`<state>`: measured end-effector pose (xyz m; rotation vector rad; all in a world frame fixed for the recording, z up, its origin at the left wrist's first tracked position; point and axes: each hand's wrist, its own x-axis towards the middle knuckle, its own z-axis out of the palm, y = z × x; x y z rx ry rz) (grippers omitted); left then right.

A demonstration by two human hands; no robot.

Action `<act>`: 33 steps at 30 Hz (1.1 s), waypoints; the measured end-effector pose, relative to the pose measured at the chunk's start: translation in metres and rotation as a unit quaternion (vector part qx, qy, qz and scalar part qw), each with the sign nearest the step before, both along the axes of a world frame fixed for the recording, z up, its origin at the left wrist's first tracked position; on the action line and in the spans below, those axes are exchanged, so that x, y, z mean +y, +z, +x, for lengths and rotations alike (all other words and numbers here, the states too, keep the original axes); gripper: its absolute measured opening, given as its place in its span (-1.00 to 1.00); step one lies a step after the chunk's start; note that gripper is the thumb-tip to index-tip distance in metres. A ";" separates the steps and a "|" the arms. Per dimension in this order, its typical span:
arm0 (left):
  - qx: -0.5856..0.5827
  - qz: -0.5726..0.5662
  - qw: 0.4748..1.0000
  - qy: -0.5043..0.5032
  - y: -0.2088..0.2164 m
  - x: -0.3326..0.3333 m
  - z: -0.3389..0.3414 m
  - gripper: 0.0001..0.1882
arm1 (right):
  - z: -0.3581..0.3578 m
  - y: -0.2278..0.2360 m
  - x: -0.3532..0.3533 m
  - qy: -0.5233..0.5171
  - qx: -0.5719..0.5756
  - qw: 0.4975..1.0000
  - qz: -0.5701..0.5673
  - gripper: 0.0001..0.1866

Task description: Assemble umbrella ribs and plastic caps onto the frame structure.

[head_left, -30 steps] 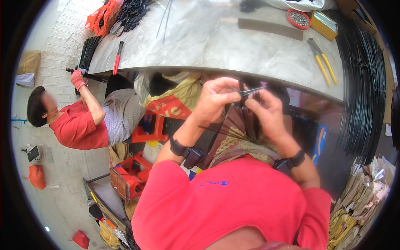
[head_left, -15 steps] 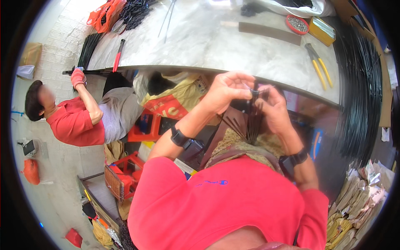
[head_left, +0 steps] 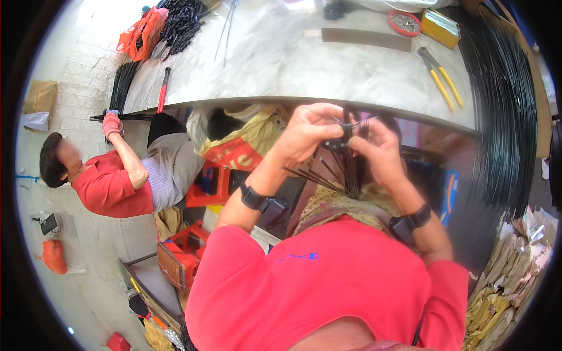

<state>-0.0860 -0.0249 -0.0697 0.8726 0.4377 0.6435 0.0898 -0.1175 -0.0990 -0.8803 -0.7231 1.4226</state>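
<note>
Far left: a co-worker [head_left: 111, 181] in a red shirt crouches on the floor, gloved hand [head_left: 110, 124] up at the counter [head_left: 281, 64] edge, on a black rod bundle [head_left: 120, 88] hanging there. Red-handled tool [head_left: 163, 90] lies on the counter just beside. Orange bag [head_left: 140, 35] and a black chain pile [head_left: 181, 23] at the far-left corner.

Centre: left hand [head_left: 307, 131] is closed, fingers pinched on the upper part of a bunch of thin black rods [head_left: 345, 169]. Bunch is held in the air below the counter edge, in front of the chest, lower ends splaying toward the lap.

Right hand [head_left: 380, 152] is closed too, gripping the same bunch from the other side, just beside the left. Fingertips of both nearly meet around a small black piece at the top; can't tell exactly what it is.

Handling, my read: the rods look light, thin, stiff but springy, probably smooth. They fan out when loose, so grip high and tight near the top where they gather, not at the free ends. Single rods would likely slip out of a slack pinch.

Right: yellow pliers [head_left: 440, 79] on the counter, red dish [head_left: 404, 22] and yellow box [head_left: 440, 26] beyond. Long black rods [head_left: 503, 117] stacked along the right edge.
</note>
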 end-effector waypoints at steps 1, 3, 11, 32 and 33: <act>0.005 0.002 1.000 0.001 0.002 -0.001 0.000 -0.70 | 0.000 0.000 -0.002 -0.003 -0.005 1.000 0.007 -0.81; 0.002 0.008 1.000 -0.002 0.004 -0.002 -0.001 -0.71 | 0.000 0.000 -0.003 -0.005 -0.010 1.000 0.013 -0.82; -0.030 0.042 0.999 0.008 -0.002 -0.001 -0.004 -0.76 | -0.001 -0.004 -0.004 0.006 0.010 0.999 0.049 -0.89; -0.039 0.045 0.998 0.003 -0.014 0.006 -0.011 -0.74 | -0.004 0.007 0.001 0.030 -0.031 0.999 0.031 -0.88; -0.044 0.049 0.998 0.005 -0.014 0.006 -0.010 -0.74 | -0.004 0.006 0.001 0.030 -0.031 0.999 0.031 -0.88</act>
